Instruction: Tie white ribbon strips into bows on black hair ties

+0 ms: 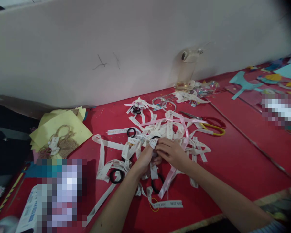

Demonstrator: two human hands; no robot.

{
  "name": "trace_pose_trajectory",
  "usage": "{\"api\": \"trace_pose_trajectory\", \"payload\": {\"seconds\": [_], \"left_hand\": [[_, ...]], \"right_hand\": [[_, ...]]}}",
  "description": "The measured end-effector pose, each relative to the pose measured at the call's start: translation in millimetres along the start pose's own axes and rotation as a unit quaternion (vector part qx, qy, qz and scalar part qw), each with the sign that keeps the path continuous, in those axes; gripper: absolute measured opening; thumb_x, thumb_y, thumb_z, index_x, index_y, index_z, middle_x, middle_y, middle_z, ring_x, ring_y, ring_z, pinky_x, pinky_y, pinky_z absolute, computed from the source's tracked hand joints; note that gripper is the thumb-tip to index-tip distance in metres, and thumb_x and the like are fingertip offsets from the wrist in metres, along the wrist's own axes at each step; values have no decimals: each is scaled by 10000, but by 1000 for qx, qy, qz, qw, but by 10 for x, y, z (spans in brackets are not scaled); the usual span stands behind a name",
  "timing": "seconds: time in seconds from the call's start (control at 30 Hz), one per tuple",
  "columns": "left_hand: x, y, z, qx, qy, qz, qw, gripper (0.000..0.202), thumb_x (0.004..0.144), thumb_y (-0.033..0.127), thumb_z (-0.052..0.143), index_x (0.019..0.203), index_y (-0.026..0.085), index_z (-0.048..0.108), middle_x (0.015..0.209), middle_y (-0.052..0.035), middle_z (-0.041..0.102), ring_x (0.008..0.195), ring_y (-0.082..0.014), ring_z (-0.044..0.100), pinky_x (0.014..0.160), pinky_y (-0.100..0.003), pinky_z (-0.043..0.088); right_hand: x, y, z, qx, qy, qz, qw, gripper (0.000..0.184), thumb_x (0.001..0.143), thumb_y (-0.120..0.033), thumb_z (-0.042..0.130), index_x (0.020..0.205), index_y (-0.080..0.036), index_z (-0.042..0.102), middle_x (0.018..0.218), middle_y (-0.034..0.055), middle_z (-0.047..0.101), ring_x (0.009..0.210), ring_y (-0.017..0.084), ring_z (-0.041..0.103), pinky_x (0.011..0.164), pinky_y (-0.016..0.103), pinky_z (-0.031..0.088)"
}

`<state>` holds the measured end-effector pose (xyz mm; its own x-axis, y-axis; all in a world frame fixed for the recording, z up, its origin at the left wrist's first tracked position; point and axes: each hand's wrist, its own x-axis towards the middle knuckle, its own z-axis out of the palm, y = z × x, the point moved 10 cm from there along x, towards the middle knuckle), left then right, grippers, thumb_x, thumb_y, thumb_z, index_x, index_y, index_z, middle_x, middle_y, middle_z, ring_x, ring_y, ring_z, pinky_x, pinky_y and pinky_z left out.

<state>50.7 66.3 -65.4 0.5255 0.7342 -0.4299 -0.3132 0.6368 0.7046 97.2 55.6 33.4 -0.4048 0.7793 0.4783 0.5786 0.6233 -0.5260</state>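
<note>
The left hand [145, 159] and right hand [171, 152] both pinch one ribbon [153, 142] tight, mid-tabletop [232, 155]. Loose strips tangle all round it. I'd say a sharp tug could drag the heap [174, 129] along, pulling it onto the scissors [210, 122] at two o'clock.

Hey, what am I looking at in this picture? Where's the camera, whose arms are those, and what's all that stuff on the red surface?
There is no machine here. The single picture comes from a camera worn on a person's head, looking down at their own bare hands. The left hand and right hand meet over a heap of printed ribbons on a red table, together pinching one white ribbon. Black rings lie among the ribbons. Scissors rest to the right and yellow paper to the left, by a white wall.
</note>
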Motion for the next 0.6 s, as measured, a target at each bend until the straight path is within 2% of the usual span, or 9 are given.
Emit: {"api": "trace_pose_trajectory", "payload": {"seconds": [0.6], "left_hand": [[-3,15,18,-7,-4,7,1000,404,758,551,576,702,178,430,483,78,355,364,-28,271,335,-143,195]], "right_hand": [[2,-7,-29,-9,10,2,1000,153,889,-174,484,948,-192,625,977,93,632,1004,220,568,855,405,506]]}}
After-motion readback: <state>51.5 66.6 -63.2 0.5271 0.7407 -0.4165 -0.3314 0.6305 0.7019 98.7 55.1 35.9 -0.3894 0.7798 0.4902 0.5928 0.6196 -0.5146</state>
